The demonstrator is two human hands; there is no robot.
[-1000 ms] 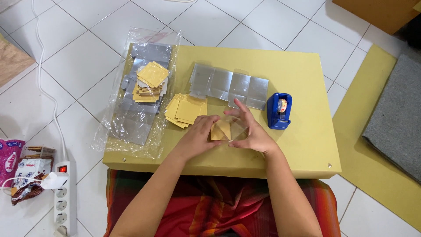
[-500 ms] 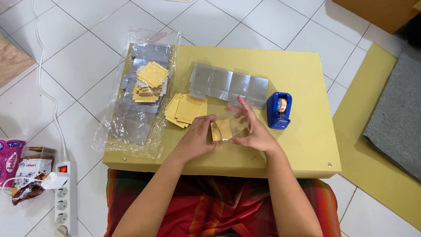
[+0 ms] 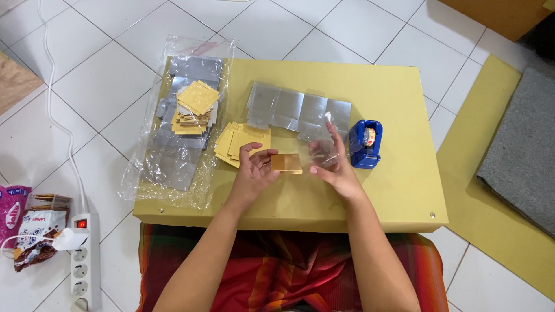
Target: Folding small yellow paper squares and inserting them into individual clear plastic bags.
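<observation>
The left hand [image 3: 252, 171] pinches a small gold card [image 3: 286, 163] by its left edge, thumb and fingers closed on it, holding it flat just above the yellow table [image 3: 399, 190]. The right hand [image 3: 335, 164] has its fingers spread apart around a clear plastic piece [image 3: 321, 151] that touches the card's right side. Just beyond the left fingertips lies a loose pile of gold cards [image 3: 238, 143]. Beyond the right fingertips sits a row of flat clear plastic sheets [image 3: 289, 108], and just to the right of those fingers is a blue tape dispenser [image 3: 365, 144]. Further left, a second stack of gold cards [image 3: 196, 103] rests on a plastic bag [image 3: 173, 156]
</observation>
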